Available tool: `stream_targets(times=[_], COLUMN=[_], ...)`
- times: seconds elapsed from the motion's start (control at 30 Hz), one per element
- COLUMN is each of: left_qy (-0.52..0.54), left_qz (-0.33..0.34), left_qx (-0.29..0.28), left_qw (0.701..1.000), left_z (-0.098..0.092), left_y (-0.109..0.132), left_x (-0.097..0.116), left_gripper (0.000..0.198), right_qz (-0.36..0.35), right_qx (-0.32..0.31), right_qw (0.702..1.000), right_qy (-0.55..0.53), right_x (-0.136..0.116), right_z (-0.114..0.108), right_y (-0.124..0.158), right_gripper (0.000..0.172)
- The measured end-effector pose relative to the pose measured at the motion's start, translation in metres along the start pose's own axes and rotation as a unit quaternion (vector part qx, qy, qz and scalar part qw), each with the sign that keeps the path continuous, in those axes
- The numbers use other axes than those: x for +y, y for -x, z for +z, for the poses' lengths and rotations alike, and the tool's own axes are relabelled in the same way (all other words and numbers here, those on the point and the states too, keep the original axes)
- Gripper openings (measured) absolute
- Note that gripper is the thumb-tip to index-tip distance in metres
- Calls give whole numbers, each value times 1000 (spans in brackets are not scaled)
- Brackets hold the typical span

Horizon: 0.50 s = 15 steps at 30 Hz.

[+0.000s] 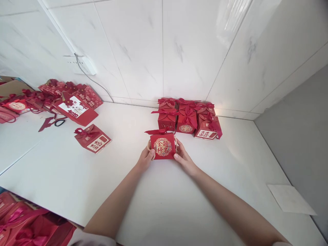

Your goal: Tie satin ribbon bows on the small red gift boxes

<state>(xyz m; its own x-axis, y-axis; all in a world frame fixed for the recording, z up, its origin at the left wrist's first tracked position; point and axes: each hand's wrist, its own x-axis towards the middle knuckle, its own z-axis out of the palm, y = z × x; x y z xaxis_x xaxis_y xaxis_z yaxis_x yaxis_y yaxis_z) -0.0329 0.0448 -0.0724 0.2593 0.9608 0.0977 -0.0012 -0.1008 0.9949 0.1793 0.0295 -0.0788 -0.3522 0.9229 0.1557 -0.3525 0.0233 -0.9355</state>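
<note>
Between my two hands is a red gift box [164,156] with gold Chinese characters in a round emblem on its front. A red ribbon sticks out from its top, and beige braided cord loops show at both sides. My left hand [146,158] grips the left side, thumb on the front edge. On the right side, my right hand [185,160] is closed with its thumb at the lower front corner. Just behind stands a group of red ribboned gift boxes [186,120] against the wall. The fingers behind the held box are partly hidden.
A single red box [92,138] lies to the left on the white table [164,205]. Further left are red bags [77,109] and a black ring [59,122]. More red boxes [38,225] fill the lower left. A white sheet [290,199] lies at right.
</note>
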Motion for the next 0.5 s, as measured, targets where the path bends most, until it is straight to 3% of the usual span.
stream_targets(times=[0.2,0.5], left_qy=[-9,8], left_qz=[-26,-39], left_qx=[-7,0], left_qw=[1000,999], left_z=[-2,0], left_y=[2,1], left_x=[-2,3], left_gripper=[72,64], right_qz=[11,4], right_qx=[2,2], right_qw=[1000,1000], right_qy=[-1,-22], right_x=[0,-3], right_z=[-2,-1], right_y=[0,0], right_gripper=[84,80])
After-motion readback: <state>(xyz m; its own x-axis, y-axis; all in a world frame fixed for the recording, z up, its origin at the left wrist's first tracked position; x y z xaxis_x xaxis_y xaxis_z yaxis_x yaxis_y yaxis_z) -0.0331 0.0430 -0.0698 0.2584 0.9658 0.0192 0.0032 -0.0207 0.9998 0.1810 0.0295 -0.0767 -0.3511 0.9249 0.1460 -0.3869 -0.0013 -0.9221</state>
